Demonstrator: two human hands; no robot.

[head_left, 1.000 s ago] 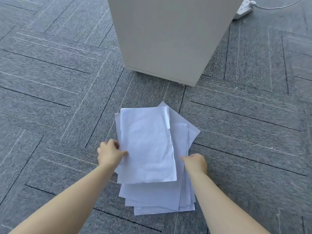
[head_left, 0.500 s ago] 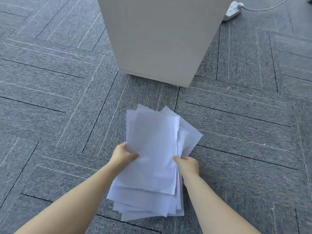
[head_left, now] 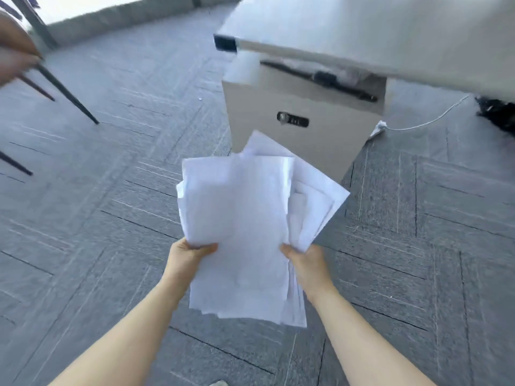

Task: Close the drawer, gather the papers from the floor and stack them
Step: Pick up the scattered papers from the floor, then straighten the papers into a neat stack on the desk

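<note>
The papers [head_left: 245, 227] are held in the air over the carpeted floor [head_left: 106, 207], gathered into one loose, uneven sheaf whose long axis runs away from the person towards the drawer cabinet [head_left: 303, 140] straight ahead. The far corners are fanned out to the right and overlap the cabinet's lower front in the view. The sheaf is clasped at its two long sides, somewhat nearer its near end: the left hand [head_left: 186, 257] is closed on the left edge and the right hand [head_left: 306, 261] on the right, thumbs on top. Both forearms are stretched forward and level. No gap of an open drawer is visible. The desk [head_left: 376, 29] overhangs the cabinet. Squaring the edges appears to be what remains.
</note>
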